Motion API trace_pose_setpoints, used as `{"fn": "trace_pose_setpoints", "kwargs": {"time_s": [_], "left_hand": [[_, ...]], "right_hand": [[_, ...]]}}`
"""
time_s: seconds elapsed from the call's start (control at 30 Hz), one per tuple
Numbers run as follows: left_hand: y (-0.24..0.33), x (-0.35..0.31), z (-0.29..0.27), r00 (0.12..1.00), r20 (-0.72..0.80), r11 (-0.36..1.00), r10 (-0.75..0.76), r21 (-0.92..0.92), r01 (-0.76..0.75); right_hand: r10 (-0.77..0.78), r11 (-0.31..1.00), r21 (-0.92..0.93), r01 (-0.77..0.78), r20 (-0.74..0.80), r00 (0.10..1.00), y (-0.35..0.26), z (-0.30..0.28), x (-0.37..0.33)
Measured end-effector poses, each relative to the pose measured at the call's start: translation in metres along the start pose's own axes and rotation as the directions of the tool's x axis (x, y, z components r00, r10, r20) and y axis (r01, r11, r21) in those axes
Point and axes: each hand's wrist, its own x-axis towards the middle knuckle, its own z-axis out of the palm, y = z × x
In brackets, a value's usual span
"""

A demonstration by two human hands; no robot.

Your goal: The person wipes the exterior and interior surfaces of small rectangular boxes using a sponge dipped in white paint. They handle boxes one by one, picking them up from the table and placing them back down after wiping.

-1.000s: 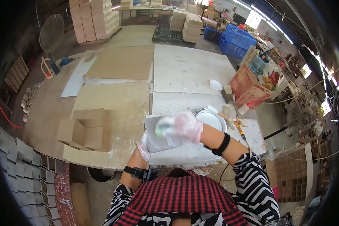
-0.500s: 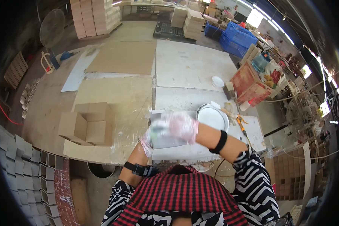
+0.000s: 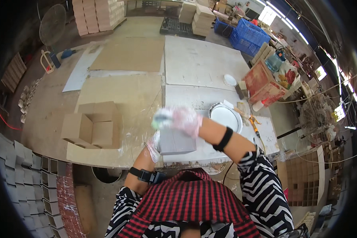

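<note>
A grey box (image 3: 178, 142) stands in front of me at the table's near edge. My left hand (image 3: 155, 143), in a pale stained glove, is at its left side and seems to hold that wall; the fingers are partly hidden. Above the box's far side is my right hand (image 3: 186, 120), gloved too and blurred. It is closed around a small white and green wad (image 3: 162, 119), whose kind I cannot make out. To the right of the box sits a round tub of white paint (image 3: 225, 119), with a brush (image 3: 233, 108) at its rim.
An open brown cardboard box (image 3: 92, 126) stands on the left of the table. Right of the tub lies an orange-handled spray gun (image 3: 254, 126) with a hose. Farther back are a white bowl (image 3: 229, 80) and a worn red crate (image 3: 265, 81). Many grey boxes (image 3: 22, 174) are stacked at lower left.
My right hand has moved a little left and away from me with the wad, uncovering more of the grey box. My left hand stays at the box's left side. The view has shifted slightly.
</note>
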Motion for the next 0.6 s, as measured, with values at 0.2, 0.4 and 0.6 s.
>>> {"fn": "trace_pose_setpoints", "kwargs": {"time_s": [0.2,0.4,0.6], "left_hand": [[0.0,-0.006,0.005,0.998,-0.003,0.998,0.059,-0.008,-0.059],[0.003,-0.011,0.013,0.991,-0.011,0.989,0.135,0.057,-0.134],[-0.026,-0.016,0.016,0.975,-0.078,0.971,0.207,-0.106,-0.215]], "right_hand": [[0.227,0.968,0.127,-0.219,-0.056,0.972,0.015,-0.024,-0.005],[0.021,0.512,0.832,-0.215,0.237,0.971,-0.035,-0.001,-0.013],[0.609,0.677,0.301,-0.672,0.282,0.741,0.04,-0.024,0.001]]}}
